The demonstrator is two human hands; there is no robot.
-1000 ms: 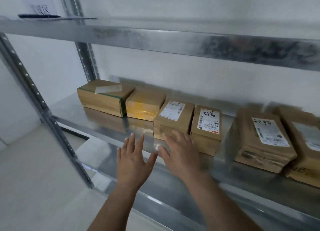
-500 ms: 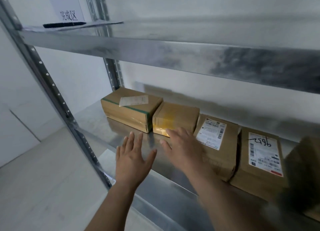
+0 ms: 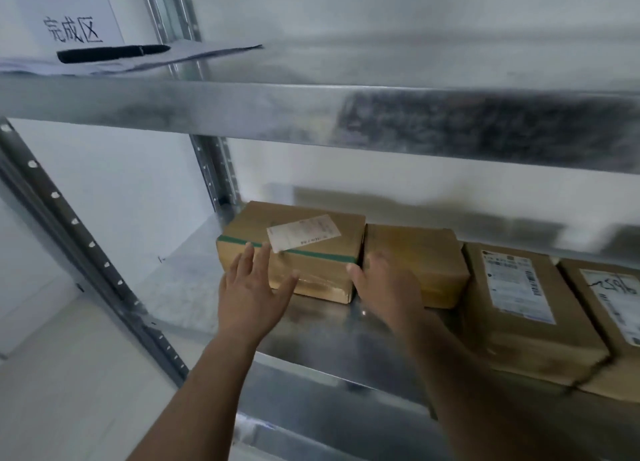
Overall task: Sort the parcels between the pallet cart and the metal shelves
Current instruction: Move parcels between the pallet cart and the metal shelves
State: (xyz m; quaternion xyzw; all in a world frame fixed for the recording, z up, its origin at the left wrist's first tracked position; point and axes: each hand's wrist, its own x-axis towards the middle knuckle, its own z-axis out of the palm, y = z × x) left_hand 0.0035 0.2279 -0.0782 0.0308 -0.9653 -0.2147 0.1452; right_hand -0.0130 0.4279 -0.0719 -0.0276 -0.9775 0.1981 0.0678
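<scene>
Since the earlier frame we had slid both hands left along the shelf to the green-taped carton at its left end. Our left hand, fingers spread, reached its front face; our right hand, fingers loosely spread though blurred, neared its right corner. The carton looked rigid and light; we judged gripping both ends safest.

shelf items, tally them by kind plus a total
Brown cardboard parcels on the lower metal shelf: 4, namely green-taped, plain, printed-label, handwritten-label
Black marker pen on the upper shelf: 1
White paper sign: 1
Loose paper sheets: count unclear
Total countable: 6
</scene>
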